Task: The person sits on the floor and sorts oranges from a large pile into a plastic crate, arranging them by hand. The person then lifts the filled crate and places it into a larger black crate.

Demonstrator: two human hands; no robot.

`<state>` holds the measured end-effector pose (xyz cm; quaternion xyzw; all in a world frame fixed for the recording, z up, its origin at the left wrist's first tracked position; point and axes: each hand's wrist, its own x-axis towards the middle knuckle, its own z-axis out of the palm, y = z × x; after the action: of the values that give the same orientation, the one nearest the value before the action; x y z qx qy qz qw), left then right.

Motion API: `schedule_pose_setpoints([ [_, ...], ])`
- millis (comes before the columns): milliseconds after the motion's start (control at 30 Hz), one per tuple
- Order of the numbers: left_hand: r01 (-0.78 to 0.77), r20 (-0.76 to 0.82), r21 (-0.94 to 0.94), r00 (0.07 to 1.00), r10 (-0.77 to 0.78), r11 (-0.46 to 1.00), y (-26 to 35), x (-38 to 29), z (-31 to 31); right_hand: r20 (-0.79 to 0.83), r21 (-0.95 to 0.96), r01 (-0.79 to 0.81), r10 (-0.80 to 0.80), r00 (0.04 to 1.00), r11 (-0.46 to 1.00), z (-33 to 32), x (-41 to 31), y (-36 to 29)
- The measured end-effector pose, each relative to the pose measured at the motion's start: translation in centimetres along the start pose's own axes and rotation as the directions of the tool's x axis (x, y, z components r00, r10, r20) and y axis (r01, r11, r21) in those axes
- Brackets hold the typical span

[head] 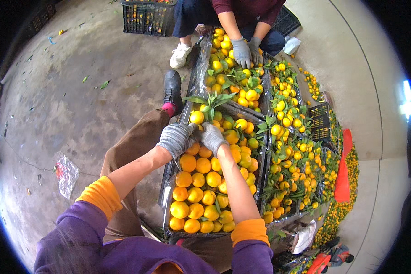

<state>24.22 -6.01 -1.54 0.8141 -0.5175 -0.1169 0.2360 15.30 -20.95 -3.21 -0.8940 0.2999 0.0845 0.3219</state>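
A black crate lined with clear plastic film (166,191) stands before me, holding rows of orange citrus fruits (203,165). Over its far left part, my left hand (178,138) and my right hand (212,137), both in grey knit gloves, meet with fingers bent. Just beyond my fingertips is a leafy sprig (210,102), beside a yellow citrus fruit (197,117). My right fingers seem to touch the stem or a fruit beneath the leaves, but what each hand grips is hidden.
Across from me, a person's gloved hands (243,51) rest on fruit in another lined crate (200,68). More leafy citrus (291,164) fills crates at the right, near a red cloth strip (343,171). A black crate (147,19) stands at the back. Plastic film (66,174) lies on the floor.
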Motion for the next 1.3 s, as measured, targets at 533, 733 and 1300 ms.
schedule_pose_setpoints([
  [533,-0.38,-0.164,0.031,0.91,0.38,0.924,-2.4,2.2,1.4,-0.297,-0.145,-0.072,0.026,0.954,0.987,-5.5,3.7,-1.7],
  [733,-0.394,-0.16,-0.002,0.907,0.389,0.919,-2.5,2.2,1.2,-0.304,-0.231,-0.359,0.283,0.91,0.904,-4.3,5.0,-4.2],
  [1300,-0.401,-0.235,-0.061,0.896,0.377,0.914,-3.1,2.0,2.4,-0.289,-0.079,-0.448,0.41,0.865,0.891,-3.3,5.5,-2.7],
])
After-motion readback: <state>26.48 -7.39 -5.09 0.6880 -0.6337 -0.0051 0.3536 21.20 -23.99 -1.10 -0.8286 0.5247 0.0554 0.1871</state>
